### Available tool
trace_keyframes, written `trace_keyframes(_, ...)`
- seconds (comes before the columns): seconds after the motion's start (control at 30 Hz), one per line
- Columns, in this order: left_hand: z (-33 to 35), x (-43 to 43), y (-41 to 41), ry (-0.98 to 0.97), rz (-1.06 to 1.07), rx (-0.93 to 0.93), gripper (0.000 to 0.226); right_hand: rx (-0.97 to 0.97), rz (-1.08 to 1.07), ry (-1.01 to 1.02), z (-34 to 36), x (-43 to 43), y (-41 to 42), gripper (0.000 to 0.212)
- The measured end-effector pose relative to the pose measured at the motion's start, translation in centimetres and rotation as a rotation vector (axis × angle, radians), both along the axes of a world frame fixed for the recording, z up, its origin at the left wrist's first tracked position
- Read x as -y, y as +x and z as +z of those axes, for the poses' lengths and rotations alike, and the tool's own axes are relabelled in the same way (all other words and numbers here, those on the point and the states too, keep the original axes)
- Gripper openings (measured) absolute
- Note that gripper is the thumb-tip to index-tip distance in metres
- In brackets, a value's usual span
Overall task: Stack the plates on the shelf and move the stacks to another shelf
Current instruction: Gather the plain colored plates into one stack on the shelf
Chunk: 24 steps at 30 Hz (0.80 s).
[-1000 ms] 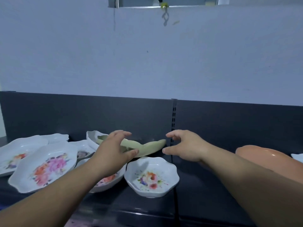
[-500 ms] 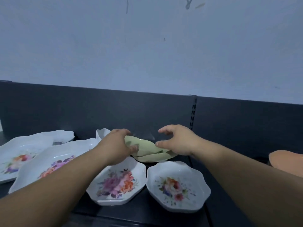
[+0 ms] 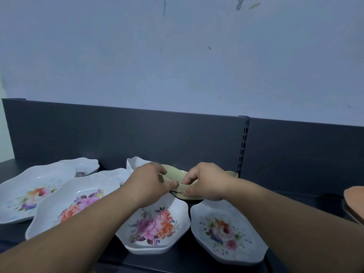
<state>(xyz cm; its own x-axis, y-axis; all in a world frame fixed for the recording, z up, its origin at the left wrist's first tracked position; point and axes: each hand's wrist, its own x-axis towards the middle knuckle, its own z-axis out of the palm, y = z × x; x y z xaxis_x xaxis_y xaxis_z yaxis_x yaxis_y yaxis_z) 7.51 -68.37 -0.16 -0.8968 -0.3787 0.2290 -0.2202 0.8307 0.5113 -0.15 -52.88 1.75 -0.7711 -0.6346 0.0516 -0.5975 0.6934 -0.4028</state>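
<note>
Green plates (image 3: pixel 178 173) gripped by both hands, left hand (image 3: pixel 149 180), right hand (image 3: pixel 206 181)

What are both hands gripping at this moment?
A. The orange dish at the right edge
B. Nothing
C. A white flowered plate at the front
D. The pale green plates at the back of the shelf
D: the left hand and right hand both close on the pale green plates behind the flowered ones.

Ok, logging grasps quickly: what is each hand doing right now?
Left hand: closed on a pale green plate.
Right hand: closed on the pale green plates too.
</note>
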Motion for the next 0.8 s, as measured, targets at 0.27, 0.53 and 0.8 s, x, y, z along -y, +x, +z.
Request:
trace_keyframes(0.27, -0.3, 0.1, 0.7, 0.028, -0.049, -0.152, 0.062, -0.148, -0.053, -0.181, -0.6, 0.4, 0.3, 0.011)
trace_keyframes(0.53, 0.5, -1.7, 1.0, 0.114, -0.064, -0.387, 0.045, -0.301, -0.048, -0.327, 0.2, -2.9, 1.9, 0.014)
trace_keyframes(0.8, 1.9, -7.9, 1.6, 0.113, -0.194, -0.586, 0.021, -0.268, -0.071, -0.573, 1.7, -10.7, 3.2, 0.023)
